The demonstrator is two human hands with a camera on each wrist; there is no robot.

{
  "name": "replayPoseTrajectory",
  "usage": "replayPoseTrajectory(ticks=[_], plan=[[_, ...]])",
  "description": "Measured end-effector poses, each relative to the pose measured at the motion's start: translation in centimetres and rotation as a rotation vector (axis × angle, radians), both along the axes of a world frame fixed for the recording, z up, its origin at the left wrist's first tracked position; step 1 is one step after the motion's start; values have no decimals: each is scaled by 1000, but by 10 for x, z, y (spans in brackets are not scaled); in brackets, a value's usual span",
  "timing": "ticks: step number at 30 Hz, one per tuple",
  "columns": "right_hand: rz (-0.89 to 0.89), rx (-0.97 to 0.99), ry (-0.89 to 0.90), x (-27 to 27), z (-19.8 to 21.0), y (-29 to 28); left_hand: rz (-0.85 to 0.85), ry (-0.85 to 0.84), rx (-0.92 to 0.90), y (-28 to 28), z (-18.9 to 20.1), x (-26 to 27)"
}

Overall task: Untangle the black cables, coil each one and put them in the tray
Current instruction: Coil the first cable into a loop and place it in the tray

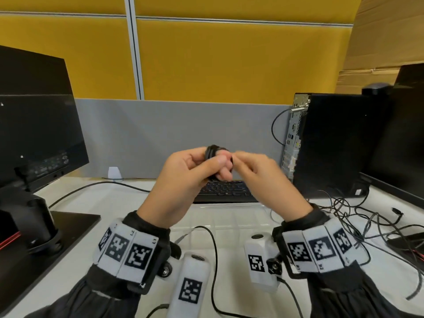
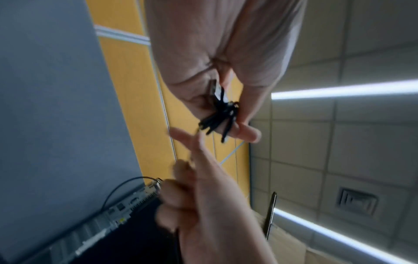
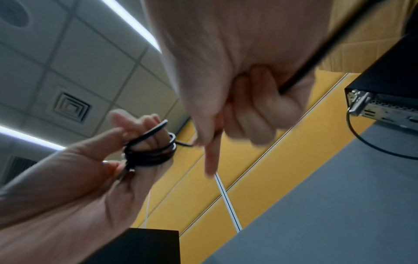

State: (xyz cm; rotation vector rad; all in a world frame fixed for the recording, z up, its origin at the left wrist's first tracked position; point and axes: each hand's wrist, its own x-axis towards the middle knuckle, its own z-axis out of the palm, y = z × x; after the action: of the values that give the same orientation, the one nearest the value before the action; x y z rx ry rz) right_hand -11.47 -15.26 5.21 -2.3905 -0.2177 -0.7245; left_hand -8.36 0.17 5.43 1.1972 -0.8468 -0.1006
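A black cable is wound into a small coil [image 1: 213,150] around the fingers of my left hand [image 1: 218,161], held up above the desk; my thumb presses on it. The right wrist view shows the coil [image 3: 151,151] as several loops, with a metal plug end against the left palm. My right hand [image 1: 238,157] is just right of the coil and pinches the cable's short free end, with its other fingers curled. In the left wrist view the coil [image 2: 220,114] sits at my left fingertips. A clear plastic tray [image 1: 249,214] lies on the desk below the hands. A tangle of black cables [image 1: 358,216] lies to its right.
A black keyboard [image 1: 224,191] lies behind the tray. A monitor [image 1: 34,125] on a black stand is at the left. A computer tower [image 1: 332,145] and a second screen [image 1: 403,138] stand at the right. A loose black lead [image 1: 213,260] runs over the near desk.
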Motion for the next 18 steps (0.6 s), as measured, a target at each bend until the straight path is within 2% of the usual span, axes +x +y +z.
replayPoseTrajectory(ticks=[3, 5, 7, 10, 11, 13, 15, 18], plan=[[81, -243, 314, -5, -1, 6, 166, 39, -157, 0, -2, 9], [166, -343, 404, -14, 1, 13, 351, -42, -109, 1, -6, 16], [218, -366, 375, -23, 6, 19, 522, -184, 51, 2, -11, 24], [156, -308, 106, -29, 14, 19, 652, -458, 246, 3, -17, 24], [133, -254, -21, -29, 16, 17, 633, -517, 271, 2, -17, 21], [111, -121, -238, -26, 17, 12, 485, -543, 303, 1, -14, 14], [97, 12, -369, -21, 16, 9, 246, -410, 294, 2, -9, 11], [113, 133, -411, -14, 10, 5, -4, -249, 283, 11, -3, 9]])
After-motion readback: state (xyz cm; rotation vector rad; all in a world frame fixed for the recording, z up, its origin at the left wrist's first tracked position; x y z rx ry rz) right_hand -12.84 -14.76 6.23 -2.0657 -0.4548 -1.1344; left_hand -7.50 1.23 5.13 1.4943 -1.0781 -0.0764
